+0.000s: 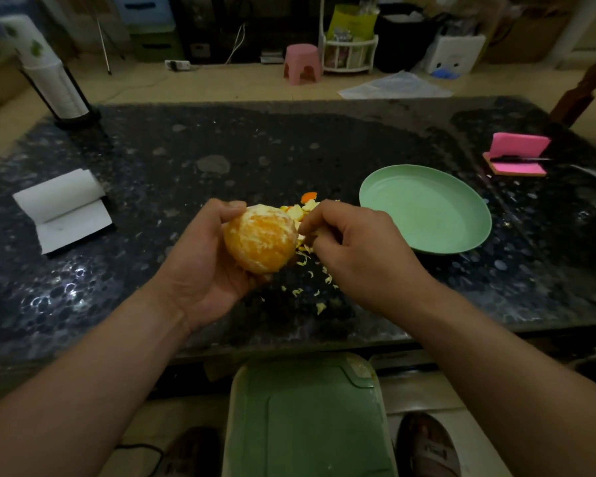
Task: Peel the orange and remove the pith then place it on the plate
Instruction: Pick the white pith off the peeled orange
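My left hand (200, 266) holds a peeled orange (260, 241) above the dark stone table; patches of white pith still cling to its flesh. My right hand (355, 249) is just to the orange's right, its fingertips pinched together against the fruit's side, seemingly on a bit of pith. Peel pieces (305, 204) lie in a pile behind the hands, and small pith scraps (310, 284) are scattered on the table beneath them. A green plate (427, 215) with nothing on it sits to the right of my right hand.
An open white notepad (62, 211) lies at the left. A stack of paper cups in a holder (54, 80) stands at the back left. A pink sticky-note pad with a pen (516, 156) is at the right. A green bin lid (307, 421) sits below the table's front edge.
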Demonstrator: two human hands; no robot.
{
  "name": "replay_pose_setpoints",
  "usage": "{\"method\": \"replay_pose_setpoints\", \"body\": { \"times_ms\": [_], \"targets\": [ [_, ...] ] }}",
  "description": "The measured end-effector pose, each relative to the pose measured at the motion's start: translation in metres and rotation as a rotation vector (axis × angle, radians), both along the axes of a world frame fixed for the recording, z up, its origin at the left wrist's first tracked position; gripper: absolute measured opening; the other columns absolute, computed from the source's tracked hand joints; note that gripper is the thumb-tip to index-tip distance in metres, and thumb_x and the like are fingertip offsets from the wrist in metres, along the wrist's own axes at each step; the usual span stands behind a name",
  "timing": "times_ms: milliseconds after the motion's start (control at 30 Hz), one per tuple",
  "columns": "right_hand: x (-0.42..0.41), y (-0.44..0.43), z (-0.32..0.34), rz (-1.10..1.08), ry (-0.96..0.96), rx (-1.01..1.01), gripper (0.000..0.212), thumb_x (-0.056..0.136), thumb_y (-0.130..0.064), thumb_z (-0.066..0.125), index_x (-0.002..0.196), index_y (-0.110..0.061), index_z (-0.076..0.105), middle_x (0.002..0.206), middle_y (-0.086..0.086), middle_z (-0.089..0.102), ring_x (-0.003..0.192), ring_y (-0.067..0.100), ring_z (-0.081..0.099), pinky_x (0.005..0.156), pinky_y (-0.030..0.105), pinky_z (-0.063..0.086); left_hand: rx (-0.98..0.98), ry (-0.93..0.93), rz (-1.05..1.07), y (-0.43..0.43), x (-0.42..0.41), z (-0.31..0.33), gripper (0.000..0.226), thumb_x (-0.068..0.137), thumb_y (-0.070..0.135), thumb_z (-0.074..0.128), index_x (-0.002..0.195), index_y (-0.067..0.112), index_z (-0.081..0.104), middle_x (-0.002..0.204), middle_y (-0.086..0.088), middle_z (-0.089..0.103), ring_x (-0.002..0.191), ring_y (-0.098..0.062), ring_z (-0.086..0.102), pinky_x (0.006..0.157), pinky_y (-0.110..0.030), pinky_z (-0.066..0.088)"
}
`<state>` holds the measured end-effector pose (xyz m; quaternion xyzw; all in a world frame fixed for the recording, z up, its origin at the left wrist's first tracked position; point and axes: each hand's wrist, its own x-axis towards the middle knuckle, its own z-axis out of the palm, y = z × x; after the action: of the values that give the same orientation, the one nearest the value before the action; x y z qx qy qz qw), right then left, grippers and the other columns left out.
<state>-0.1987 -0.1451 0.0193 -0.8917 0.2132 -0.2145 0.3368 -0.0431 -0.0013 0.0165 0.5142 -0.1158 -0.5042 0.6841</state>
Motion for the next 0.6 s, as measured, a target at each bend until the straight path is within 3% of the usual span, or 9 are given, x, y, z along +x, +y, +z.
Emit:
{"method": "replay_pose_setpoints", "body": {
  "times_ms": [133, 267, 333, 400, 500, 600],
  "targets": [
    [0.006, -0.003, -0.004, -0.033, 0.149, -0.076, 0.023, 0.1, -0.021, 0.051, 0.086, -0.02, 0.068, 0.077, -0.003, 0.065, 0.07, 0.013, 0.059, 0.063, 0.038, 0.051, -0.075, 0.088, -0.017, 0.002, 0.002, 0.004, 0.066, 0.096, 0.047, 0.048, 0.145, 0.003, 0.058, 0.141, -0.028, 0.065, 0.101, -0.036, 0.068, 0.062, -0.031, 0.049],
    [0.016, -0.002, -0.015, -0.031, 0.29, -0.209, 0.029, 0.105, -0.032, 0.047, 0.078, -0.022, 0.054, 0.082, -0.006, 0.058, 0.085, 0.023, 0.055, 0.07, 0.039, 0.042, -0.128, 0.179, -0.023, 0.004, 0.003, 0.002, 0.066, 0.098, 0.048, 0.047, 0.144, 0.003, 0.057, 0.141, -0.028, 0.065, 0.094, -0.032, 0.07, 0.06, -0.028, 0.046],
    [0.019, -0.004, -0.017, -0.057, 0.262, -0.298, 0.017, 0.101, -0.03, 0.056, 0.086, -0.025, 0.063, 0.096, -0.006, 0.062, 0.103, 0.023, 0.055, 0.08, 0.038, 0.039, -0.124, 0.191, -0.023, 0.004, 0.002, 0.001, 0.066, 0.097, 0.049, 0.048, 0.144, 0.004, 0.057, 0.14, -0.027, 0.066, 0.094, -0.031, 0.071, 0.059, -0.028, 0.047],
    [0.019, -0.006, -0.012, -0.094, 0.192, -0.255, 0.008, 0.095, -0.026, 0.066, 0.101, -0.029, 0.07, 0.113, -0.008, 0.064, 0.113, 0.02, 0.055, 0.09, 0.039, 0.044, -0.113, 0.186, -0.019, 0.003, 0.002, 0.0, 0.068, 0.094, 0.051, 0.052, 0.143, 0.004, 0.058, 0.138, -0.027, 0.067, 0.092, -0.031, 0.073, 0.057, -0.027, 0.049],
    [0.015, -0.004, -0.001, -0.087, -0.008, 0.019, 0.008, 0.099, -0.031, 0.07, 0.092, -0.028, 0.073, 0.091, -0.012, 0.069, 0.088, 0.007, 0.063, 0.076, 0.031, 0.051, -0.095, 0.157, 0.007, 0.001, 0.004, -0.001, 0.069, 0.091, 0.05, 0.056, 0.142, 0.005, 0.06, 0.136, -0.025, 0.069, 0.091, -0.031, 0.072, 0.057, -0.028, 0.049],
    [0.013, 0.002, 0.005, -0.017, -0.05, 0.199, 0.011, 0.098, -0.036, 0.075, 0.09, -0.029, 0.074, 0.077, -0.014, 0.069, 0.069, 0.001, 0.062, 0.062, 0.014, 0.045, -0.088, 0.12, 0.06, -0.002, 0.004, -0.003, 0.062, 0.09, 0.047, 0.061, 0.137, 0.007, 0.063, 0.123, -0.018, 0.071, 0.09, -0.03, 0.07, 0.06, -0.031, 0.051]
  ]
}}
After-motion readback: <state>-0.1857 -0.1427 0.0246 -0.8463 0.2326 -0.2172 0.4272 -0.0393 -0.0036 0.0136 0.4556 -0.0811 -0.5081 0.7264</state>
